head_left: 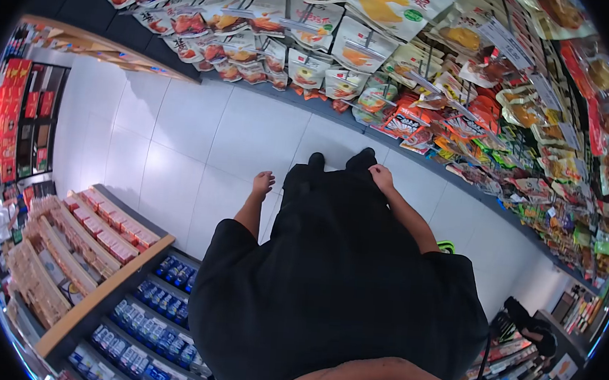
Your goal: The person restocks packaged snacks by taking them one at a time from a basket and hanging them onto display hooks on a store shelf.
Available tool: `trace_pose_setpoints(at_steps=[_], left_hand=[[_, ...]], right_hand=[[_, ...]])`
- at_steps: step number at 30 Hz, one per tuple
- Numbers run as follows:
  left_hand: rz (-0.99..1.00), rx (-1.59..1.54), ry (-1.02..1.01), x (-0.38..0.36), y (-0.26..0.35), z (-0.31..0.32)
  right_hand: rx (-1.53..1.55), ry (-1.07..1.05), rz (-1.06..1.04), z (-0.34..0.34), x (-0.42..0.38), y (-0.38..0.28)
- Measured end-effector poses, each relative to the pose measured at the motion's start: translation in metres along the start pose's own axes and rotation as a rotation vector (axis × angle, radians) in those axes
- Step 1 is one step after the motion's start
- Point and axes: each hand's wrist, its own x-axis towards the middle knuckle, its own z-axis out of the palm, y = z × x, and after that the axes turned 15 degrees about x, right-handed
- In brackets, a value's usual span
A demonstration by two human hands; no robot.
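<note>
My left hand [264, 181] hangs beside my dark clothing, over the pale tiled floor. Its fingers are loosely bent and a little apart, with nothing seen in them. On the other side, my right hand [381, 176] hangs close to the edge of my black trousers [332, 192], near one shoe [362, 159]. The fingers of that hand are curled in and nothing shows between them. Neither hand touches the goods. Nearest ahead of my feet is a rack of hanging food packets [347, 83].
White tiled floor [180, 146] runs along the rack's dark base ledge [303, 104]. Behind on the left stand shelves of blue cans [159, 293] and a stepped display of pink boxes [104, 225]. Red boxes [10, 113] fill a far-left shelf. Another person [538, 337] is at the lower right.
</note>
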Motion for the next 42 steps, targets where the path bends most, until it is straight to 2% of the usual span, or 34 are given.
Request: trace_pose_setpoints(at_steps=[4, 5, 7, 8, 10, 12, 13, 14, 15, 16, 19, 21, 23, 24, 25, 29, 30, 32, 35, 38, 41, 42], left_hand=[[-0.009, -0.037, 0.021, -0.002, -0.009, -0.001], [-0.007, -0.041, 0.027, -0.002, -0.01, -0.003], [-0.011, -0.063, 0.045, -0.006, -0.016, -0.006], [-0.002, -0.062, 0.04, -0.01, -0.019, -0.009], [0.004, -0.067, 0.044, -0.014, -0.024, -0.016], [-0.07, -0.009, 0.044, -0.012, -0.03, -0.019], [-0.081, 0.006, 0.032, -0.014, -0.038, -0.019], [-0.076, -0.004, 0.033, -0.014, -0.044, -0.02], [-0.058, -0.014, 0.039, -0.009, -0.041, -0.023], [-0.071, -0.007, 0.025, -0.014, -0.038, -0.023], [-0.064, 0.008, 0.008, -0.023, -0.03, -0.023], [-0.058, 0.01, 0.013, -0.02, -0.029, -0.022], [-0.024, -0.003, -0.005, -0.019, -0.029, -0.022], [-0.016, -0.011, -0.009, -0.02, -0.026, -0.022], [-0.015, -0.013, -0.006, -0.021, -0.023, -0.019], [-0.024, 0.003, -0.03, -0.02, -0.017, -0.015], [-0.022, 0.002, -0.013, -0.017, -0.018, -0.013], [-0.019, -0.003, -0.001, -0.017, -0.016, -0.01], [-0.022, 0.002, 0.001, -0.019, -0.014, -0.006], [-0.049, 0.023, -0.014, -0.015, -0.01, -0.003], [-0.057, 0.03, -0.032, -0.02, -0.005, 0.003], [-0.03, 0.008, -0.023, -0.018, -0.003, 0.005]], right_hand=[[-0.019, -0.054, -0.031, -0.001, 0.006, -0.027], [0.081, -0.018, -0.201, -0.004, 0.006, -0.047], [0.278, 0.027, -0.499, -0.019, 0.003, -0.106], [0.361, -0.008, -0.484, -0.038, -0.006, -0.155], [0.558, 0.019, -0.665, -0.081, -0.035, -0.256], [0.342, 0.216, -1.051, -0.141, -0.082, -0.356], [0.289, 0.292, -1.281, -0.169, -0.1, -0.385], [0.435, 0.419, -1.435, -0.184, -0.126, -0.412], [0.349, 0.444, -1.738, -0.209, -0.147, -0.439], [0.342, 0.507, -1.916, -0.226, -0.171, -0.46], [0.26, 0.735, -2.342, -0.257, -0.245, -0.515], [0.153, 0.928, -2.526, -0.263, -0.278, -0.534], [0.057, 0.573, -2.54, -0.247, -0.294, -0.531], [0.044, 0.678, -2.524, -0.245, -0.298, -0.532], [0.048, 0.678, -2.527, -0.244, -0.301, -0.532], [-0.153, 0.485, -2.179, -0.249, -0.318, -0.525], [-0.271, 0.645, -2.302, -0.257, -0.317, -0.53], [-0.374, 0.827, -2.404, -0.271, -0.324, -0.526], [-0.457, 0.653, -2.224, -0.278, -0.345, -0.508], [-0.398, 0.622, -2.228, -0.263, -0.336, -0.514], [-0.192, 0.717, -2.214, -0.246, -0.331, -0.525], [-0.304, 0.678, -2.2, -0.249, -0.333, -0.525]])
